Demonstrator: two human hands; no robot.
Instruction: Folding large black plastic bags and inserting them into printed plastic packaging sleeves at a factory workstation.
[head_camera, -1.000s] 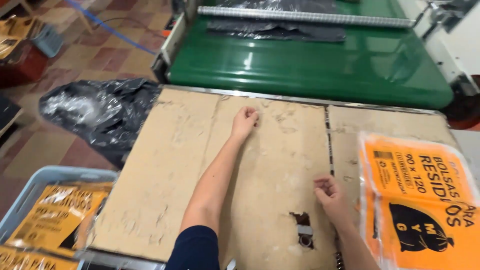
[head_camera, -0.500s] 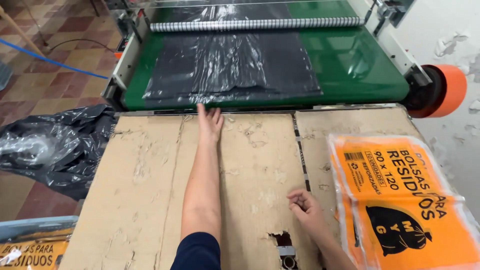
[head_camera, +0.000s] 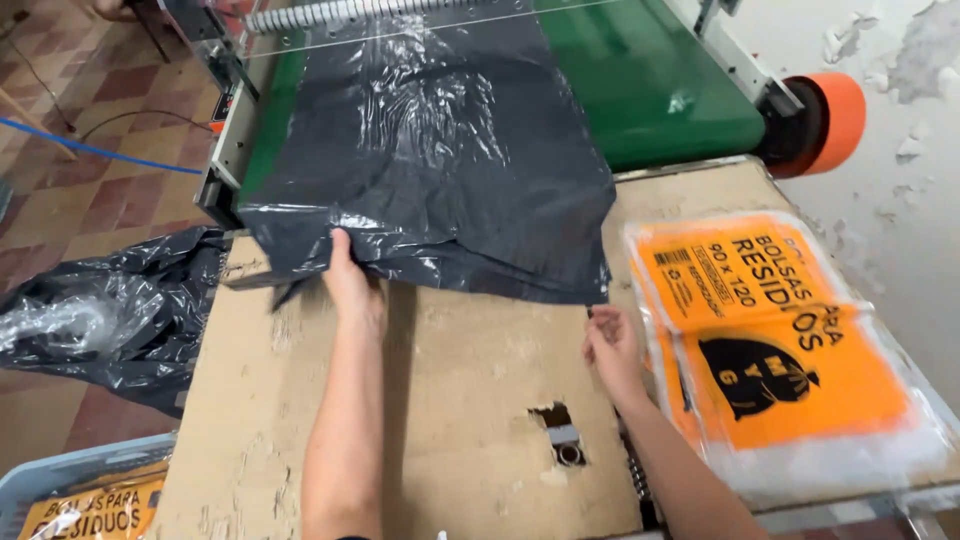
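Note:
A stack of flat black plastic bags (head_camera: 430, 170) lies across the green conveyor belt (head_camera: 650, 90) and hangs over onto the cardboard-covered table (head_camera: 470, 380). My left hand (head_camera: 350, 280) grips the near left edge of the black bags. Fingers of my right hand (head_camera: 610, 345) touch the near right corner of the same stack. Both arms reach forward over the cardboard.
A pile of orange printed packets in clear wrap (head_camera: 780, 340) lies on the table's right. A crumpled black bag (head_camera: 110, 310) sits left of the table on the tiled floor. A grey crate with orange packets (head_camera: 80, 495) is at bottom left. An orange roller (head_camera: 835, 115) ends the conveyor.
The black bags have come forward off the conveyor onto the cardboard. My left hand has closed on their edge and my right hand has reached up to their corner.

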